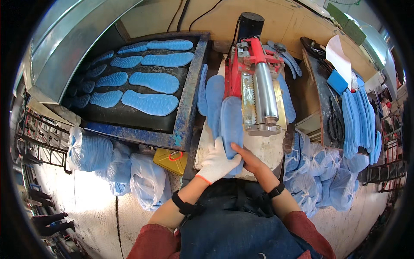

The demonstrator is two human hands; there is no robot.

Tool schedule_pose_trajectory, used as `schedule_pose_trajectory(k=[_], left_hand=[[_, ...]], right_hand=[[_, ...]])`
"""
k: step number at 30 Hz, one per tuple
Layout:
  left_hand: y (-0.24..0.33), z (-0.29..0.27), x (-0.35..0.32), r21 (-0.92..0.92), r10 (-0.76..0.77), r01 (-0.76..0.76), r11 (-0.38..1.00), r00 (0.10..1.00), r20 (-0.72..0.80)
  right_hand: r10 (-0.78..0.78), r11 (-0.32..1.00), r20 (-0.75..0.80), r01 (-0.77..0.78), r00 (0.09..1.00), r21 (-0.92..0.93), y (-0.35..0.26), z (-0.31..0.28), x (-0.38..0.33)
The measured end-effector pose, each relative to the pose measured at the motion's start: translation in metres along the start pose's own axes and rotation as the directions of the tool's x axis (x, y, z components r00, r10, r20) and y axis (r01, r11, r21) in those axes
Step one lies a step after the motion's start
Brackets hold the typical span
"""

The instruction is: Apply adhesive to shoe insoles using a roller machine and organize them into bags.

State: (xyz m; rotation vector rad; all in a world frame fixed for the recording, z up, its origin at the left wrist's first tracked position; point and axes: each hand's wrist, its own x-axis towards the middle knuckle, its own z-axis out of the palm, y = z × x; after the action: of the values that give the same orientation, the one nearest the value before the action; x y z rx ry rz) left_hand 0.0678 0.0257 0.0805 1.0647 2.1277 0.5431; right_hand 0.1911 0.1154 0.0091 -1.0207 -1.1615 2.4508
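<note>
On the pale worn bench top [267,149] just before the person's apron, the left hand [217,162], in a white knit glove with an orange cuff, wraps its fingers over the near end of a blue foam shoe insole [232,125] and is closed on it. The bare right hand [249,159] lies against the same end from the right, its thumb pressed on the foam, so both hands clamp the insole between them. The insole points away from the person, lying beside the red roller machine with a steel cylinder [258,86]. More blue insoles [212,101] lean just left of it. Farther left, a dark tray [183,125] carries rows of blue insoles. Clear plastic bags of blue insoles [88,151] sit on the floor at both sides.
</note>
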Motion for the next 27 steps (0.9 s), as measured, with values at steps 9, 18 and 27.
schedule_pose_trajectory(k=[9,18,27], left_hand=[[-0.043,0.011,0.008,-0.975,0.300,0.223,-0.005,0.930,0.211],[-0.059,-0.054,-0.028,-0.979,0.271,0.151,-0.137,0.956,0.110],[-0.118,-0.061,-0.036,-0.846,0.134,-0.211,-0.489,0.940,-0.313]], right_hand=[[0.087,0.986,0.088,-0.073,0.992,-0.152,-0.016,0.015,-0.043],[-0.374,0.221,0.356,0.455,0.856,-0.863,-0.051,0.088,-0.073],[-0.417,0.758,0.453,0.576,0.788,-0.305,-0.071,0.131,-0.048]])
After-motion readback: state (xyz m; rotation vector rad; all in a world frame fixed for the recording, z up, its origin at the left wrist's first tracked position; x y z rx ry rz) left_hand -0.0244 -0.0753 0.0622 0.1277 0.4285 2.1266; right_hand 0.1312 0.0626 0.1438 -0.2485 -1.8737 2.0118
